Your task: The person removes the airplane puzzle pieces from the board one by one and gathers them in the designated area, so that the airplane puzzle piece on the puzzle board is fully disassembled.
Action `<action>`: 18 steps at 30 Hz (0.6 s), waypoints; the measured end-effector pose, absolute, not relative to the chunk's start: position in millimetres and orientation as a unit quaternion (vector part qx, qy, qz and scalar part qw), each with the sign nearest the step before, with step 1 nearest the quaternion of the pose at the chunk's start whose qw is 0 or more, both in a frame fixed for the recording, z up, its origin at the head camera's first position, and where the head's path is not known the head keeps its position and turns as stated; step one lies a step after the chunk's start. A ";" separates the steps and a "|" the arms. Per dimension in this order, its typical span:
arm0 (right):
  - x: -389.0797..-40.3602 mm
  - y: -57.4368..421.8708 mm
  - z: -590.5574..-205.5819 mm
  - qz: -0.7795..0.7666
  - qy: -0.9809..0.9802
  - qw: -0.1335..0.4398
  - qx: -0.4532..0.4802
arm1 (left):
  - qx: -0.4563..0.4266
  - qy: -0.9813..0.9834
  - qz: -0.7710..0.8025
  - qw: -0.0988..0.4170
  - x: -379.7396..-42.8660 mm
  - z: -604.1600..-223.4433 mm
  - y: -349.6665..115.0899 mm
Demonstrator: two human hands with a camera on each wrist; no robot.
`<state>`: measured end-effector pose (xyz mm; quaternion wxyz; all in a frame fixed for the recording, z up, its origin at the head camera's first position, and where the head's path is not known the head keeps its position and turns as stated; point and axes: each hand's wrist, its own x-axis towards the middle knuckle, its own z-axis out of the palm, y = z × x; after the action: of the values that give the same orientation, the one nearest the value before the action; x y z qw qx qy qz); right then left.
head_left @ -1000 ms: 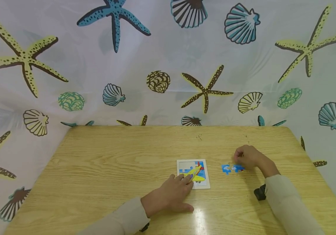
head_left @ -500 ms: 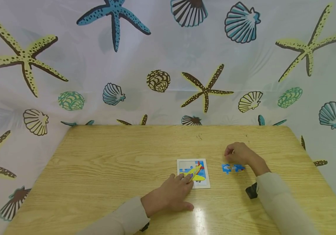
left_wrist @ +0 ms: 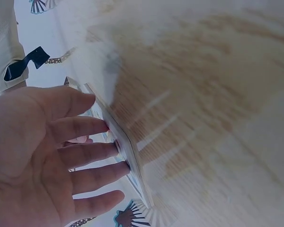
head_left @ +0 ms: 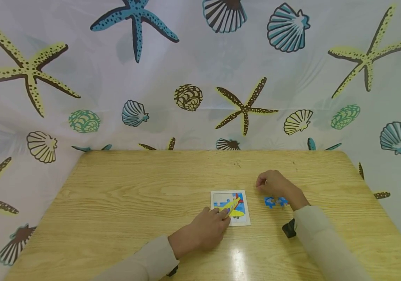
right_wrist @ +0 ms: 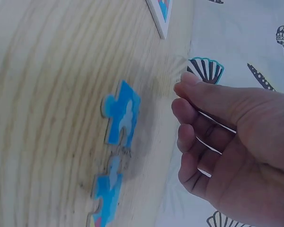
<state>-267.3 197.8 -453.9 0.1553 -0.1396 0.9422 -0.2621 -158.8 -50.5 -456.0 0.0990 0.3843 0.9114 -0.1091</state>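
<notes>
Largest of all, a pale cloth (head_left: 172,62) printed with starfish and shells hangs behind and beside the wooden desk (head_left: 133,187) I work over. My beige sleeves (head_left: 327,238) reach in from the near edge. My left grip (head_left: 209,228) is released, its fingers extended and resting on the near left part of the puzzle. My right grip (head_left: 272,182) hangs above the desk, released too, fingers loosely bent and thumb tip close to the index finger. The white-framed puzzle tray (head_left: 228,191) lies flat on the desk between them, showing a yellow airplane (head_left: 233,214) with a red tail on blue, and a bare place at its far left corner. Smallest are two blue pieces on the desk, right of the tray: one piece (right_wrist: 120,116) nearer it, the other piece (right_wrist: 108,191) just beside that; whether they touch, I cannot tell.
</notes>
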 end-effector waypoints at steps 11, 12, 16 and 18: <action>-268.1 176.4 -457.3 -0.250 0.946 0.137 -0.156 | 0.408 0.898 -0.162 0.037 -162.9 -461.0 -49.2; -268.3 174.9 -457.6 -0.253 0.945 0.138 -0.154 | 0.410 0.897 -0.165 0.034 -163.3 -461.3 -49.1; -268.9 169.9 -458.3 -0.254 0.944 0.139 -0.157 | 0.412 0.896 -0.163 0.028 -164.9 -462.7 -48.7; -268.9 167.3 -458.7 -0.254 0.945 0.141 -0.153 | 0.413 0.896 -0.160 0.025 -165.6 -462.5 -48.7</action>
<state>-268.9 167.3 -458.7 0.1412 -0.1533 0.9446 -0.2535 -165.6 -48.7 -462.5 0.0253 0.4129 0.8963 -0.1596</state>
